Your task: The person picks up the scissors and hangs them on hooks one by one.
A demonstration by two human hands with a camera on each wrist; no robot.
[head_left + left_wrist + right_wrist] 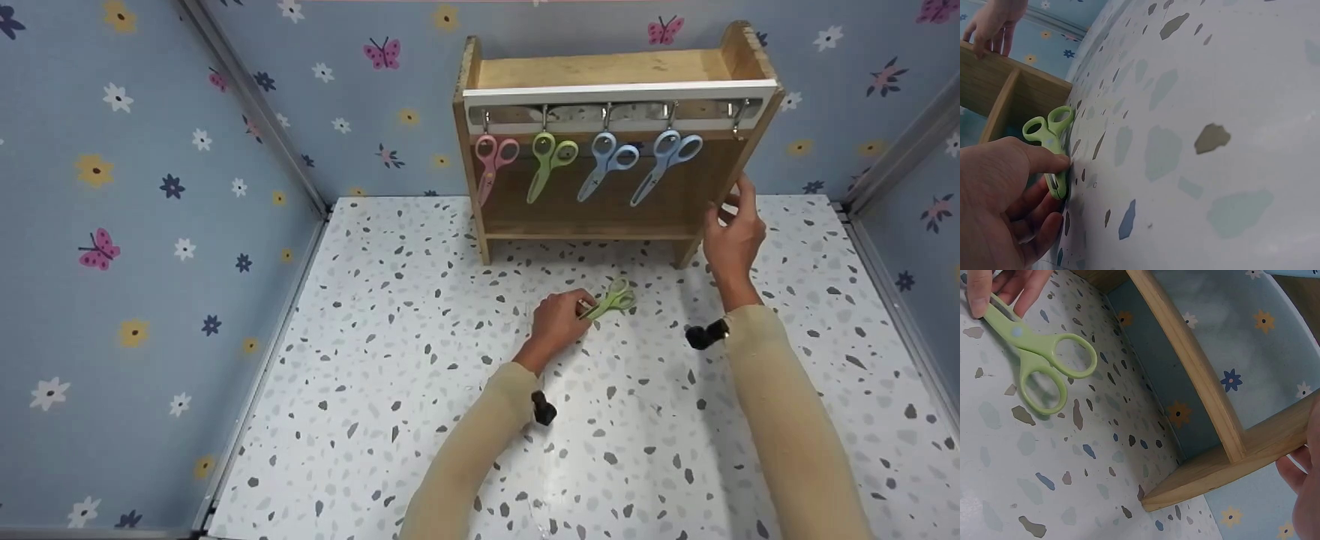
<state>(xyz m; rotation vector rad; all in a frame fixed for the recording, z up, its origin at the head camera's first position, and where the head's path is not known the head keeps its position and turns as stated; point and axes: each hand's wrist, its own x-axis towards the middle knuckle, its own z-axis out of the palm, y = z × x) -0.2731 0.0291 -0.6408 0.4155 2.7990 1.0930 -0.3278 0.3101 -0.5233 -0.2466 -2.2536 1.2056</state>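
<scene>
Between thumb and fingers, my left hand (559, 321) pinches light green scissors (619, 297) by the blade end, low over the speckled table. The scissors' two handle loops point away from the hand toward the wooden rack (585, 225). At the rack's right side panel, my right hand (735, 232) grips the edge, thumb in front and fingers behind. From the rack's hooks hang pink scissors (489, 163), green scissors (545, 157), and two blue scissors (601, 161), (661, 161). The rightmost hook (739, 120) carries nothing.
A white rail (622, 93) with a shiny strip runs across the rack's upper front. The speckled tabletop (375, 360) spreads around and in front of the rack. Flowered blue panels (150, 262) stand at the back and both sides, with metal corner posts (255, 105).
</scene>
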